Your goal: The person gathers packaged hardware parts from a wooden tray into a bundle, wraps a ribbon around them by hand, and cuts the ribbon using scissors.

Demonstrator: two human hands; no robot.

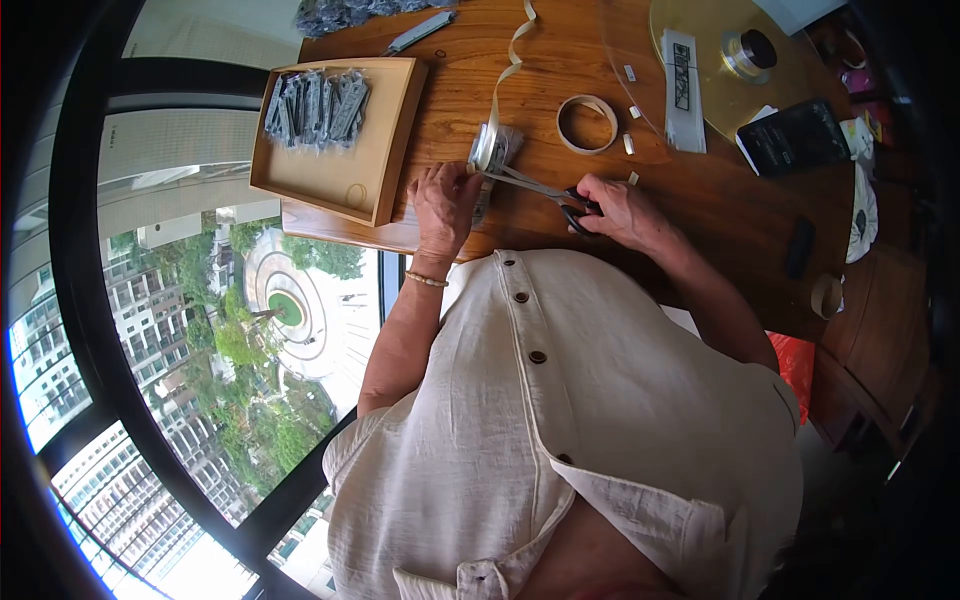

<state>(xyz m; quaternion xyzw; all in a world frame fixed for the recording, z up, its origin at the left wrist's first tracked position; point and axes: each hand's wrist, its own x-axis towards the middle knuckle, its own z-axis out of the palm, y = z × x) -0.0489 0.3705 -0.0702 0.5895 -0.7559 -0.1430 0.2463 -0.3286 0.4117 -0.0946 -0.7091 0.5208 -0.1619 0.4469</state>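
My right hand [625, 212] is closed on a pair of scissors [545, 188] with black handles. The blades point left and reach the fingers of my left hand [445, 205]. That hand pinches the lower end of a cream ribbon [487, 147], right by the blade tips. From there the ribbon runs up in loose curls past the table's far edge. Beneath ribbon and blades lies a plastic-wrapped bundle [506, 148], partly hidden by them. I cannot tell whether the blades touch the ribbon.
A shallow wooden tray [402, 140] on the left holds several plastic-wrapped grey pieces [318, 108]. Further packets [360, 12] lie behind it. A tape roll [587, 124], a long white packet [684, 95], a black phone-like device [795, 137] and small white bits [628, 144] lie rightward.
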